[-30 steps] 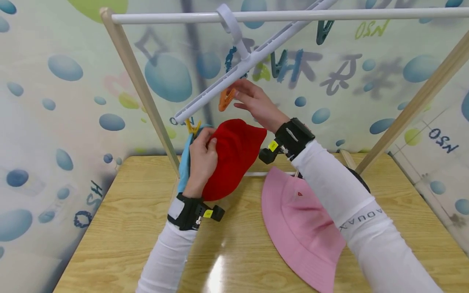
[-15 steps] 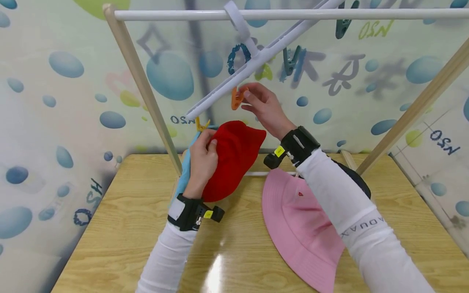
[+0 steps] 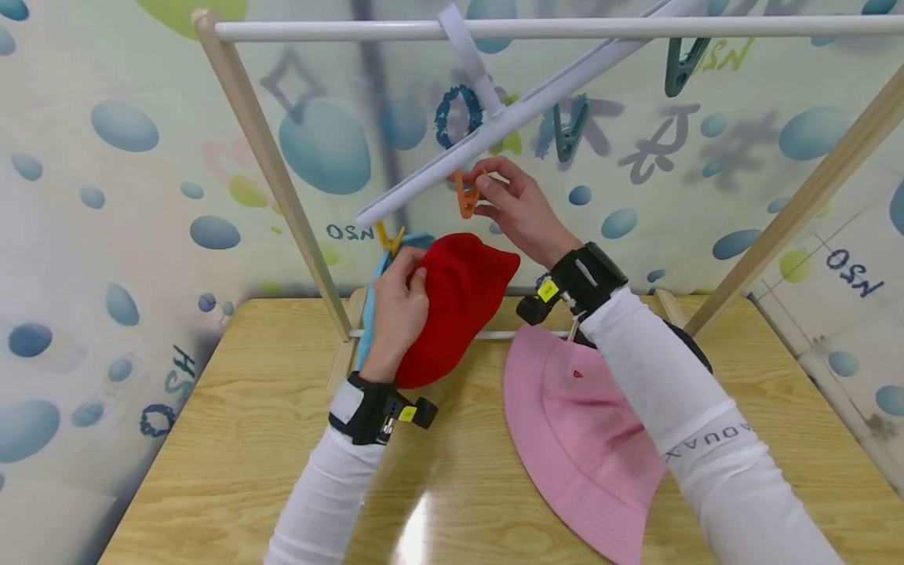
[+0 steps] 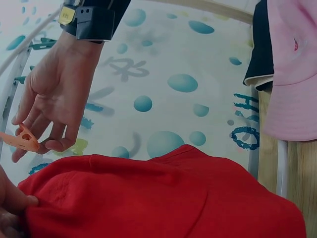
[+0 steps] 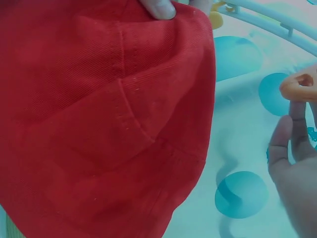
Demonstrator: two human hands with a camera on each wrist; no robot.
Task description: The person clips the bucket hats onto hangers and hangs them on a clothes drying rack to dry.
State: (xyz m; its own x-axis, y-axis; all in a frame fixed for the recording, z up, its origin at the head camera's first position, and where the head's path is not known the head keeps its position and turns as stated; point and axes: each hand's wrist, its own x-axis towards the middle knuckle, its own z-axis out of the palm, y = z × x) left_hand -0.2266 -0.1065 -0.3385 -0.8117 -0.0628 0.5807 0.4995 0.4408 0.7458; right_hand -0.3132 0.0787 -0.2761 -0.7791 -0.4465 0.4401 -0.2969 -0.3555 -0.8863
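Note:
My left hand [image 3: 399, 310] pinches the edge of a red bucket hat [image 3: 459, 314], which hangs over the table below the hanger. Its thumb also shows at the hat's edge in the right wrist view. Above it, my right hand [image 3: 519, 208] pinches an orange clothespin [image 3: 468, 198] at the underside of the white hanger [image 3: 431, 174]. Red hat and orange clothespin are apart. A yellow clothespin [image 3: 388, 237] at the hanger's left end has a light-blue cloth item [image 3: 368, 322] under it, partly hidden behind my left hand.
The tilted hanger hooks over a white rod [image 3: 339, 31] on a wooden-legged rack [image 3: 271, 173]. Two dark green clothespins [image 3: 569, 130] hang farther right along it. A pink bucket hat [image 3: 565, 439] and a black hat [image 3: 681, 345] are on the right, partly behind my right forearm.
My right hand and the orange clothespin have shifted right, along with the hanger's left end and the yellow clothespin. My left hand, still holding the red hat, has moved slightly right.

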